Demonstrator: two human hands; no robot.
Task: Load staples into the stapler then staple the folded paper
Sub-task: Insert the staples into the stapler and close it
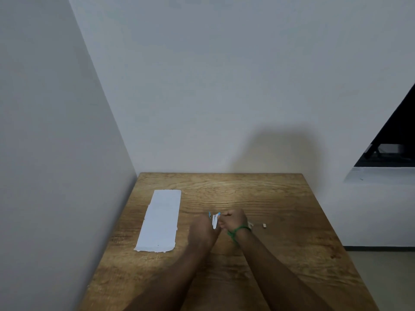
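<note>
A small stapler [215, 219] with blue tips and a pale metal body stands opened between my hands, above the middle of the wooden table [280, 221]. My left hand [202, 234] grips it from the left and below. My right hand [233, 221], with a green band at the wrist, pinches at it from the right; whether staples are in those fingers is hidden. The folded white paper [160, 221] lies flat on the table's left side, apart from both hands.
A tiny pale object [264, 225], perhaps a staple box or strip, lies on the table just right of my right wrist. Walls close in on the left and behind. The table's right edge drops to the floor; a dark screen [390, 144] sits far right.
</note>
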